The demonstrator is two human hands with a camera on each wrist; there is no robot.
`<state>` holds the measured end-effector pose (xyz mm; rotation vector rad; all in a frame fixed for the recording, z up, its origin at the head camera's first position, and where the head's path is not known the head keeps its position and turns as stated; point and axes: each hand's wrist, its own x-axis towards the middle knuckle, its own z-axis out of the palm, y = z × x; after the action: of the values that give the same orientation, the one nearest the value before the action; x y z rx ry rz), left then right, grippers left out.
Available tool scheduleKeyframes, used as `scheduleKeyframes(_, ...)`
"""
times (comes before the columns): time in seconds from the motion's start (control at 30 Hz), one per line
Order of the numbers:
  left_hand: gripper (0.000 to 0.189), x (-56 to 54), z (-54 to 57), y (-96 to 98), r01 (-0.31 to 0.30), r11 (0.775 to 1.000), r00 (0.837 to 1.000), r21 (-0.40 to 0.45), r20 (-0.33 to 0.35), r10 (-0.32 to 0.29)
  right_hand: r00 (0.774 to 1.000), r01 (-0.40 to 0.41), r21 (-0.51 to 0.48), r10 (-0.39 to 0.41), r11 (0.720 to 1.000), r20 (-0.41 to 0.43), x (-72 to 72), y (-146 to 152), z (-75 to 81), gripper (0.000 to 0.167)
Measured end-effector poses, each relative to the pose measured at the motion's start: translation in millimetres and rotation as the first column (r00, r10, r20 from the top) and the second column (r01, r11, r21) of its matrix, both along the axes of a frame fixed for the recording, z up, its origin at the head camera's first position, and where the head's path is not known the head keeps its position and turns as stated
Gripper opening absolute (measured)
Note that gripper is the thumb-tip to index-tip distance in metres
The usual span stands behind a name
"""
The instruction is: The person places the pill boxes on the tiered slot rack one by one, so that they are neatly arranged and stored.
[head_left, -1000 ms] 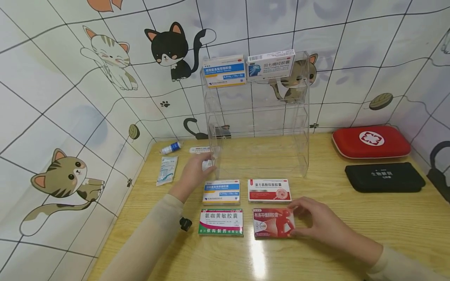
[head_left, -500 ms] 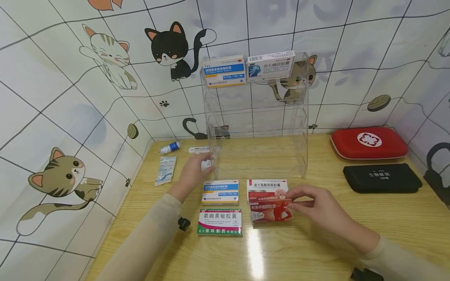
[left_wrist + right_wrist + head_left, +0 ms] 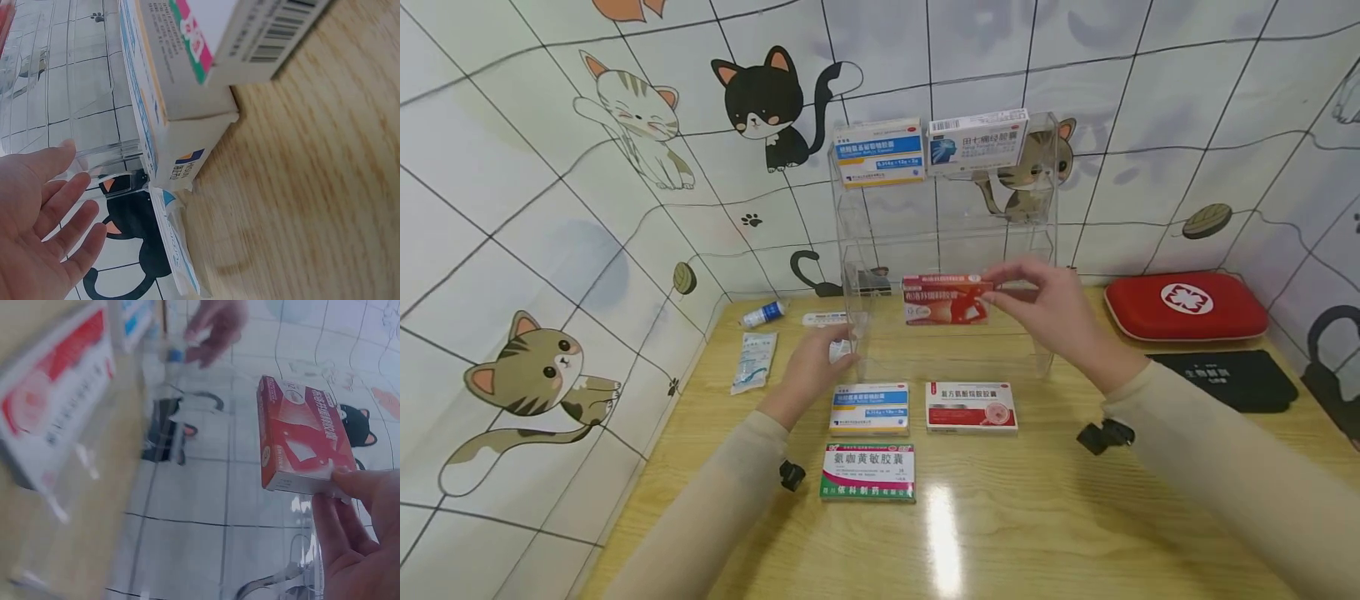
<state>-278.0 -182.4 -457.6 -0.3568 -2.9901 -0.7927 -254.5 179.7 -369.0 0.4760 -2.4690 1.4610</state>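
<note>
My right hand [image 3: 1052, 312] pinches a red medicine box [image 3: 946, 302] by its right end. That box is raised before the middle of a clear tiered display rack [image 3: 955, 367], its printed front towards me. The right wrist view shows the thumb on one face of the box [image 3: 306, 434] and fingers behind it. At the rack's lower left side, my left hand [image 3: 814, 367] holds the upright edge between thumb and fingers. On the rack's top tier stand a blue-and-white medicine box [image 3: 880, 154] and a white medicine box [image 3: 977, 142].
Before the rack lie a blue-and-white box [image 3: 870, 410], a red-and-white box [image 3: 972, 407] and a green-and-white box [image 3: 868, 473]. A red case [image 3: 1187, 308] and black pouch [image 3: 1232, 379] lie right. A small tube [image 3: 763, 314], sachet [image 3: 754, 362] and thermometer [image 3: 824, 318] lie left.
My right hand has lifted the red medicine box off the table and carried it up and forward, past the red-and-white box, to the rack. The left hand has stayed at the rack's side.
</note>
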Motion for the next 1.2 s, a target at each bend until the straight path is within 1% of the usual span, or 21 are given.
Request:
scheduleKeyframes(0.07, 0.053, -0.4, 0.8, -0.3, -0.006, 1.0, 1.0, -0.003, 0.001, 0.006, 0.999, 0.028, -0.005, -0.028, 1.0, -0.043, -18.2, -6, 15.9, 0.026)
scheduleKeyframes(0.13, 0.053, -0.6, 1.5, -0.4, -0.002, 1.0, 1.0, -0.005, 0.002, 0.002, 0.996, 0.056, -0.014, -0.057, 0.998, -0.066, -34.6, -12, 32.0, 0.029)
scheduleKeyframes(0.27, 0.053, -0.3, 2.5, -0.8, 0.005, 1.0, 1.0, -0.008, 0.01, -0.005, 0.992, 0.101, -0.072, -0.105, 0.992, -0.064, -63.6, -22, 60.3, 0.032)
scheduleKeyframes(0.33, 0.053, 0.2, 3.0, -1.2, 0.002, 1.0, 1.0, -0.011, 0.01, -0.002, 0.99, 0.123, -0.108, -0.13, 0.987, -0.057, -77.6, -26, 70.0, 0.032)
scheduleKeyframes(0.4, 0.053, 0.7, 3.4, -1.6, 0.001, 1.0, 1.0, -0.014, 0.006, -0.001, 0.989, 0.133, -0.149, -0.141, 0.98, -0.044, -91.6, -32, 74.9, 0.032)
scheduleKeyframes(0.47, 0.053, 1.5, 3.8, -1.8, -0.001, 1.0, 1.0, -0.019, 0.003, 0.001, 0.99, 0.132, -0.181, -0.14, 0.974, -0.031, -104.8, -37, 75.4, 0.031)
scheduleKeyframes(0.57, 0.053, 2.0, 4.6, -1.2, 0.002, 1.0, 1.0, -0.021, 0.001, -0.002, 0.992, 0.118, -0.19, -0.126, 0.975, -0.03, -120.1, -47, 71.4, 0.029)
scheduleKeyframes(0.7, 0.052, 2.0, 5.5, 0.3, 0.008, 1.0, 1.0, -0.012, -0.001, -0.008, 0.991, 0.099, -0.166, -0.112, 0.981, -0.073, -131.2, -58, 63.3, 0.026)
scheduleKeyframes(0.77, 0.052, 2.0, 4.8, 0.9, 0.012, 1.0, 1.0, -0.01, -0.003, -0.012, 0.991, 0.096, -0.166, -0.11, 0.981, -0.076, -133.6, -64, 58.4, 0.024)
scheduleKeyframes(0.93, 0.052, 1.8, 3.3, -0.1, 0.005, 1.0, 1.0, -0.009, 0.003, -0.005, 0.994, 0.094, -0.167, -0.103, 0.981, -0.045, -136.9, -73, 46.8, 0.025)
scheduleKeyframes(1.13, 0.053, 0.7, 3.1, -0.5, 0.009, 1.0, 1.0, -0.011, -0.005, -0.009, 0.993, 0.106, -0.137, -0.111, 0.985, -0.03, -137.9, -78, 39.3, 0.026)
scheduleKeyframes(1.2, 0.053, 0.7, 3.1, -0.1, 0.013, 1.0, 1.0, -0.012, -0.007, -0.013, 0.994, 0.099, -0.137, -0.103, 0.986, -0.024, -137.0, -78, 37.5, 0.026)
